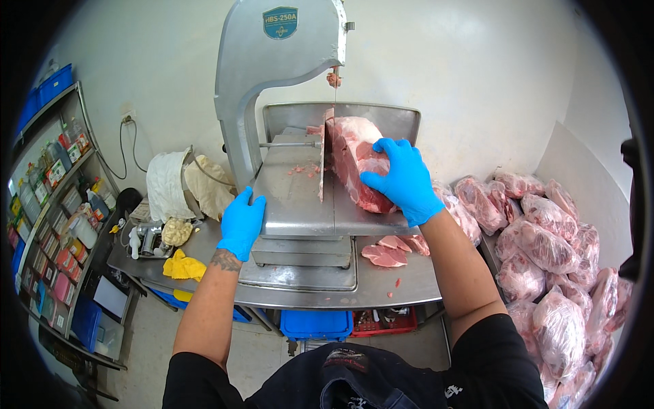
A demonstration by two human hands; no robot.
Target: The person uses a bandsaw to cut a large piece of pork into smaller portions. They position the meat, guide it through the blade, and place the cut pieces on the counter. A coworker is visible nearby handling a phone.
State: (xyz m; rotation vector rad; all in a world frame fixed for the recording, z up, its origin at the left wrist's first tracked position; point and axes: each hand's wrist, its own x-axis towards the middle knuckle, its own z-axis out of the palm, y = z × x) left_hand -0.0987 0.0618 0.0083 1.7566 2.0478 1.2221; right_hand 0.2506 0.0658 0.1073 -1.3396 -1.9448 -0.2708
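A large raw cut of meat (354, 136) with a pale fat cap stands on the steel table (289, 198) of a band saw (238, 88), right against the thin upright blade. My right hand (405, 178), in a blue glove, grips the meat from its right side, thumb low and fingers over the top. My left hand (242, 219), also gloved in blue, rests at the table's left edge with its thumb apart and nothing visible in it. Between them rises an upright guide plate (323, 167) beside the blade. Meat scraps (300, 169) lie on the table's left part.
Sliced meat (385, 255) lies on the lower steel counter (415, 290). Many plastic-wrapped meat pieces (545, 245) are heaped at right. Left are cloth covers (167, 187), a yellow rag (184, 266) and a loaded shelf rack (58, 218). Blue (315, 324) and red crates (388, 327) sit beneath.
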